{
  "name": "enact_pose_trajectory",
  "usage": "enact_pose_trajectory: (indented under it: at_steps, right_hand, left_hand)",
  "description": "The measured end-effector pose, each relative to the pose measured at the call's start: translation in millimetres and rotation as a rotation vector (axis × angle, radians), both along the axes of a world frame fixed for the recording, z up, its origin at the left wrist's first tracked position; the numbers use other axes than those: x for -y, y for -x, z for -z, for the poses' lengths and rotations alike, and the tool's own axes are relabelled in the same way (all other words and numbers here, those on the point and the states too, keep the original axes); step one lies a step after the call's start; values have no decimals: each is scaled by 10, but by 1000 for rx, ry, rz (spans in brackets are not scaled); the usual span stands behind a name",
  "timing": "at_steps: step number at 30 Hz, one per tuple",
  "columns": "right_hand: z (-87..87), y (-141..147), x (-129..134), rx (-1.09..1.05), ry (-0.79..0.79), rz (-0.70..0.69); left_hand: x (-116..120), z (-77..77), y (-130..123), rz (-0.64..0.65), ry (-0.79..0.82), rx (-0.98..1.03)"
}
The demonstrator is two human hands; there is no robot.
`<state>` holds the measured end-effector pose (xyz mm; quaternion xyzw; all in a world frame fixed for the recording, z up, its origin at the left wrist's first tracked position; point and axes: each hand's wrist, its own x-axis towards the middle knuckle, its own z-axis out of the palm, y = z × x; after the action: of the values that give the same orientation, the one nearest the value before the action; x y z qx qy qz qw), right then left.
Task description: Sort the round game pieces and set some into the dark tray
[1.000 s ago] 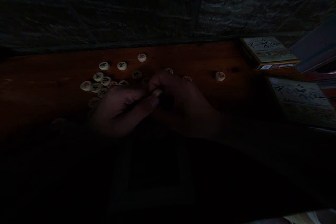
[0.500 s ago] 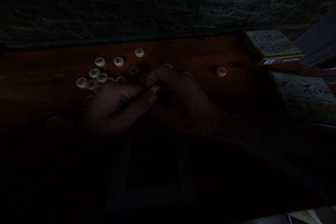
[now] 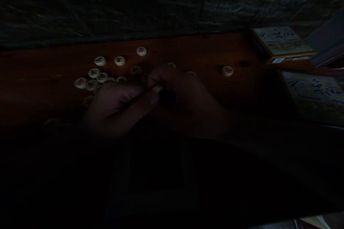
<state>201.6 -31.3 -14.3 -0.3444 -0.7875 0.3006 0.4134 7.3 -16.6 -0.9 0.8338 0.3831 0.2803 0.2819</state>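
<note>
In the dim head view, my left hand [image 3: 118, 107] and my right hand [image 3: 186, 96] meet above a dark wooden surface [image 3: 188, 48]. Between their fingertips is a small pale round piece [image 3: 157, 88], which both hands pinch. Several round pieces with red or dark characters lie behind and left of my left hand, among them a red-marked one [image 3: 80, 83] and a dark-marked one [image 3: 100, 61]. Another red-marked piece [image 3: 141, 51] lies farther back. Pieces close to my hands are partly hidden by them.
One red-marked piece [image 3: 227, 71] lies alone to the right. Beyond it are a printed box [image 3: 282, 41] and a second printed box [image 3: 315, 93]. A dark stone-like wall [image 3: 134, 7] rises behind the surface. The lower area is nearly black.
The view has shifted slightly, and the picture is a little darker. Both hands keep their pinch on the small piece, with no clear change in grip.
</note>
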Motion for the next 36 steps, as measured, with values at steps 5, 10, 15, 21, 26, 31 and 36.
enact_pose_trajectory:
  at_steps: [5, 10, 15, 21, 26, 31, 36]
  right_hand:
    - [-1, 2, 9, 34, 10, 26]
    - [28, 1, 2, 43, -9, 25]
    - [62, 3, -19, -2, -43, -3]
    - [46, 4, -24, 34, -25, 17]
    - [55, -2, -24, 21, -2, 5]
    - [67, -8, -23, -8, -8, -20]
    - [54, -7, -13, 27, 18, 0]
  left_hand:
    - [6, 1, 7, 17, -30, -2]
    - [16, 21, 11, -6, 3, 18]
    - [2, 43, 28, 18, 28, 27]
    - [3, 39, 23, 35, 72, 8]
    - [1, 44, 34, 49, 82, 13]
    - [-16, 74, 34, 73, 70, 14]
    - [-26, 100, 37, 63, 84, 16]
